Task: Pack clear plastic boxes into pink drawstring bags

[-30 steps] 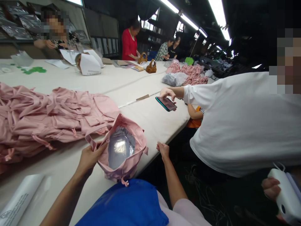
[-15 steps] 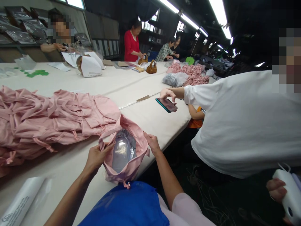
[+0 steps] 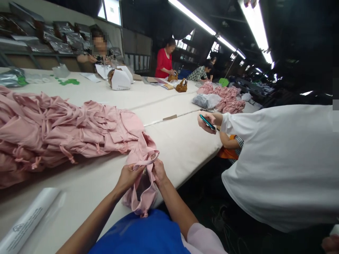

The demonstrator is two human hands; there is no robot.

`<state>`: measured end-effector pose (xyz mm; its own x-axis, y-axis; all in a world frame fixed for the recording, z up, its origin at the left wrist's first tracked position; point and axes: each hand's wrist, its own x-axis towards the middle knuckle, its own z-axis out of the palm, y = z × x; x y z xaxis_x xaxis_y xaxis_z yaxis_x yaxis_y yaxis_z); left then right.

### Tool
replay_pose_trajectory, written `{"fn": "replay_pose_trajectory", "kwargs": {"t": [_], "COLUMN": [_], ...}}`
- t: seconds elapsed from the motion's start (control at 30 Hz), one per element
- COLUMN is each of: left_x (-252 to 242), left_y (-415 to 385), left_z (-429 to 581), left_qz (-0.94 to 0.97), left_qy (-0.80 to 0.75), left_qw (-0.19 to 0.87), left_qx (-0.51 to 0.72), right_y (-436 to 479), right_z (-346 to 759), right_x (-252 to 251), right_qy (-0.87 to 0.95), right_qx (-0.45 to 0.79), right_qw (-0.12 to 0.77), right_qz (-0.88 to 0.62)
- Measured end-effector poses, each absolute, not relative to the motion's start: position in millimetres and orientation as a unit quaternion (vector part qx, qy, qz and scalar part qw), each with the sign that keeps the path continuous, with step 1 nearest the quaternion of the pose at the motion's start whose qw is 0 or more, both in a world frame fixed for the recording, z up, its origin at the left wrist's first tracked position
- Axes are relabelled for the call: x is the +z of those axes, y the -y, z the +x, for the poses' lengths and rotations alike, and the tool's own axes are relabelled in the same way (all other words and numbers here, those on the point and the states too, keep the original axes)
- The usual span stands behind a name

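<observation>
The one view is head-worn, set above and behind the left grip (image 3: 129, 176) and right grip (image 3: 159, 173), facing forward and down. Both sit fairly near the lens, with the wearer's blue garment (image 3: 140, 234) just below them. The desk (image 3: 182, 148) runs away beyond the grips, far up to ceiling lights (image 3: 258, 33). Right of the right grip, a nearby white shirt (image 3: 286, 158) meets the view's edge.

Pale pink short sleeve (image 3: 205, 239) on right arm (image 3: 177, 206); bright blue apron-like cover (image 3: 140, 235) across front; forearms (image 3: 92, 216) bare.
</observation>
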<state>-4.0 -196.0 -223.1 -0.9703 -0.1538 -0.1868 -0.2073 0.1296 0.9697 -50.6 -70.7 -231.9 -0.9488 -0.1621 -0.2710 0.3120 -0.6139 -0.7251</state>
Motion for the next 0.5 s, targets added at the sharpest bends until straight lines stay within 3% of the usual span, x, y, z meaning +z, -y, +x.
{"fn": "replay_pose_trajectory", "kwargs": {"t": [0.5], "left_x": [-212], "left_y": [193], "left_z": [-2], "left_qz": [-0.074], "left_qy": [-0.823], "left_qw": [-0.017], "left_qx": [0.563], "right_y": [87], "right_z": [-49], "right_x": [-241], "right_qy": [-0.572], "right_qx": [-0.811], "right_qw": [0.041], "right_qz": [0.117]}}
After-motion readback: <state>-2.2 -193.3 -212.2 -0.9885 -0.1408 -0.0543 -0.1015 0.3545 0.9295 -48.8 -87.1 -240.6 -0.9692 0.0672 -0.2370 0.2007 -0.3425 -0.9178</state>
